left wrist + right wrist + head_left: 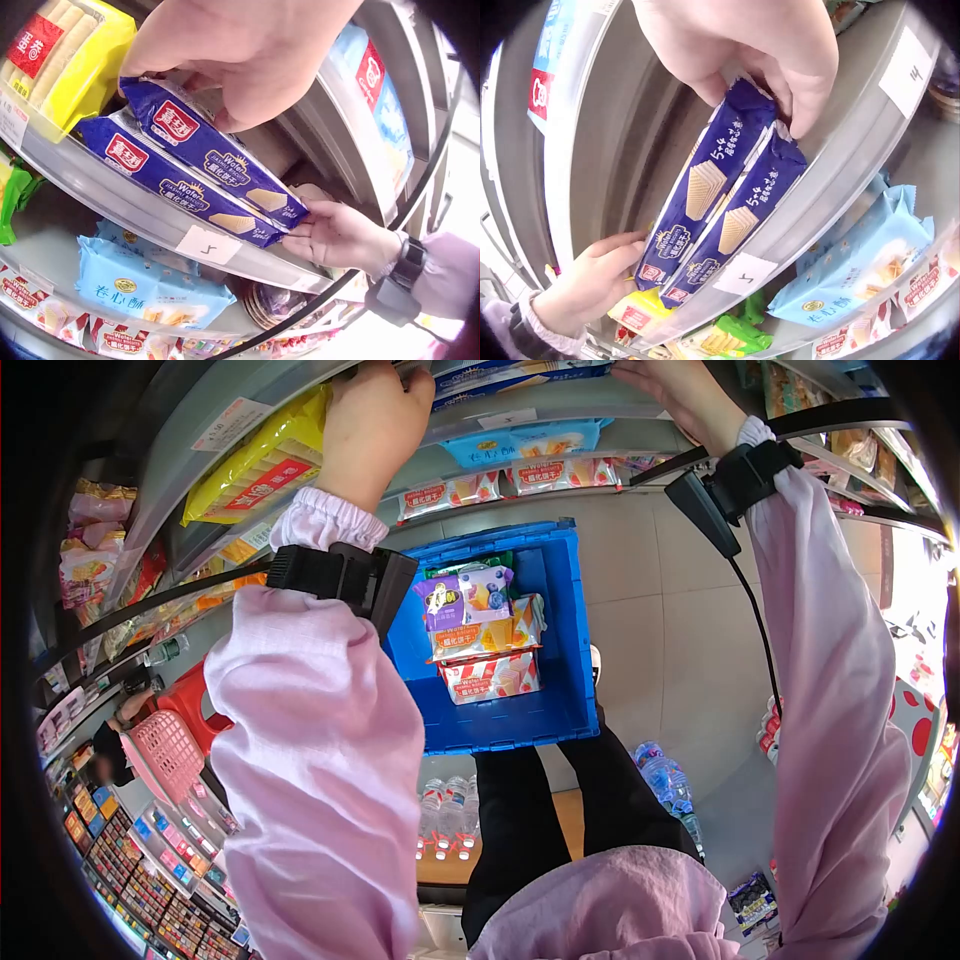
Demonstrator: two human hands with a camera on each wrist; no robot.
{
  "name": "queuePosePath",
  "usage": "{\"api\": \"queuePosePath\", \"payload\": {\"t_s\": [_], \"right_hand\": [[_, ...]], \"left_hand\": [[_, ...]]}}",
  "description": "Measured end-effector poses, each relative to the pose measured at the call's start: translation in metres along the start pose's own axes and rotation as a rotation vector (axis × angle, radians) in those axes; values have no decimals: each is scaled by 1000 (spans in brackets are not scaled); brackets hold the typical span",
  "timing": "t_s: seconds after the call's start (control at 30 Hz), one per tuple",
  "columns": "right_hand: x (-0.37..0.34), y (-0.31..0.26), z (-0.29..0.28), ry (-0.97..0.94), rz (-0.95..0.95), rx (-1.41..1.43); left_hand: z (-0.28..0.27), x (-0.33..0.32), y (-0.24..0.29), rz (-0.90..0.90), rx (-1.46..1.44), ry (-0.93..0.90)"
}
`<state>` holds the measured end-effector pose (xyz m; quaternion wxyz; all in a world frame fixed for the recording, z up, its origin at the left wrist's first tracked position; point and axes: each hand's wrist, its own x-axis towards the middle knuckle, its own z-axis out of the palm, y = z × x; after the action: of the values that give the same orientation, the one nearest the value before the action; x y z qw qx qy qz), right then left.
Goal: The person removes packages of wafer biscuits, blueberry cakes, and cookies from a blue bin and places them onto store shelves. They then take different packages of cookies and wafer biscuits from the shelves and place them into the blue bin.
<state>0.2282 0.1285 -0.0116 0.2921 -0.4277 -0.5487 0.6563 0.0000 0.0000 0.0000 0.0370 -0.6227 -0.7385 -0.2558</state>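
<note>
Two long dark blue wafer packs (217,161) lie side by side at a shelf's front edge, also in the right wrist view (705,195). The left hand (247,52) grips their logo end; in the head view this hand (375,435) is at the top, its fingertips partly cut off. At the other end the right hand (757,45) pinches the packs between thumb and fingers; the left wrist view shows this hand (341,232) from the side. Some fingers are hidden behind the packs.
A blue crate (410,715) with several biscuit packs (490,678) stands below the shelves. Left of the wafers is a yellow pack (260,460). Light blue packs (150,281) lie one shelf lower. Bottled water (450,810) stands on the left, near the legs.
</note>
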Motion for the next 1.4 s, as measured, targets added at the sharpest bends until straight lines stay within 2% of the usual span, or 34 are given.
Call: {"api": "queuePosePath", "payload": {"t_s": [0.17,0.27,0.3,0.37,0.43,0.5,0.53,0.63,0.67,0.77,0.8,0.9,1.0,1.1,1.2,1.33,1.4], "right_hand": [[-20,1,13,53,-22,-45],[-28,-6,19,133,-187,-99],[10,37,-25,-10,-130,9],[-34,2,-1,75,-133,1],[-47,4,-8,75,-103,-18],[-58,5,-8,2,-136,12],[-59,6,-8,4,-133,0],[-50,18,-10,14,-203,-40],[-45,24,-12,18,-241,-54],[-39,27,-12,60,-278,-295],[-37,30,-10,83,-337,-312],[-32,32,-9,201,-419,-593],[-28,44,-1,291,-504,-585],[-27,53,2,292,-451,-601],[-29,51,0,225,-485,-582],[-39,45,-5,146,-435,-618],[-35,48,-7,93,-505,-565]], "left_hand": [[0,-5,-1,32,56,-2],[-9,8,-8,-244,-181,-345],[-10,6,-7,-211,-198,-329],[-14,-12,-5,-133,-230,-276],[-17,-34,7,-143,-405,-39],[-18,-51,15,-221,-587,88],[-20,-55,19,-324,-741,76],[-18,-53,16,-328,-702,112],[-15,-49,12,-279,-671,126],[1,-39,0,-112,-457,210],[4,-36,-2,-116,-442,223],[5,-30,-6,-105,-370,184],[5,-29,-4,-33,-134,240],[5,-37,-1,-106,-158,166],[0,-45,-5,-135,-145,114],[-10,-53,-15,-52,-152,79],[-10,-57,-15,-20,-195,75]]}}
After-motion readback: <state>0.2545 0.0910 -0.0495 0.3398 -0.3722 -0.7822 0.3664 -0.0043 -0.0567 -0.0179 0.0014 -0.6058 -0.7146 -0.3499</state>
